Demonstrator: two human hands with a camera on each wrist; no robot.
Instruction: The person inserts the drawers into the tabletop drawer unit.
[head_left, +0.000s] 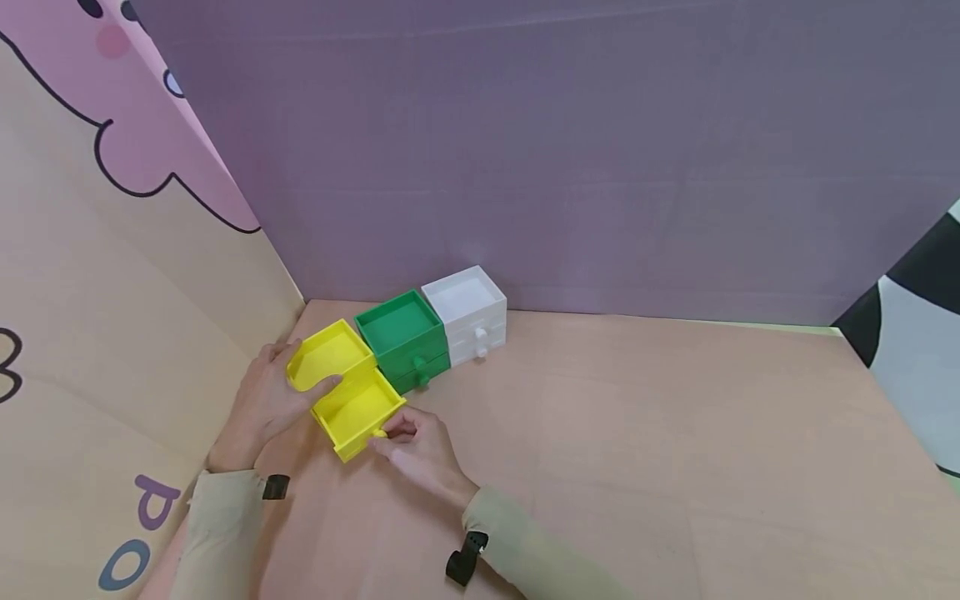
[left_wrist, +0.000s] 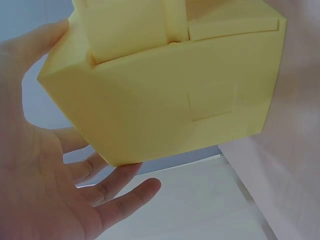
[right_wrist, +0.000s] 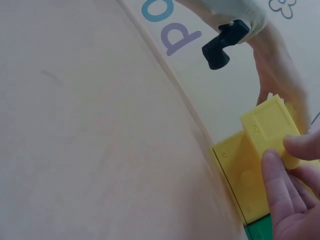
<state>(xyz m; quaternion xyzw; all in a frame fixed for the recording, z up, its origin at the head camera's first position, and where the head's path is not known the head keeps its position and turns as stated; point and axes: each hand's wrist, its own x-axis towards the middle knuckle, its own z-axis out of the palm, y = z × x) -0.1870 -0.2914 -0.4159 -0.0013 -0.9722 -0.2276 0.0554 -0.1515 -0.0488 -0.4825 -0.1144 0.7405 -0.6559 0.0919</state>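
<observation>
A small yellow drawer cabinet [head_left: 327, 354] stands at the left, its drawer [head_left: 360, 417] pulled well out. My left hand [head_left: 273, 398] holds the cabinet, thumb across its open top and fingers at the far side. In the left wrist view, the hand [left_wrist: 55, 190] spans a corner of the cabinet's side wall [left_wrist: 165, 110], some fingertips free of it. My right hand [head_left: 423, 450] pinches the drawer's round knob [head_left: 378, 434] between thumb and fingers. The right wrist view has the drawer front [right_wrist: 267, 122] jutting from the cabinet. The drawer's visible inside holds nothing.
A green drawer cabinet [head_left: 401, 329] stands right beside the yellow one, then a white drawer cabinet [head_left: 465, 304], both with drawers pushed in. A grey-purple wall [head_left: 570, 167] rises behind them and a printed cream panel [head_left: 135, 317] at the left. The pinkish tabletop [head_left: 675, 433] spreads to the right.
</observation>
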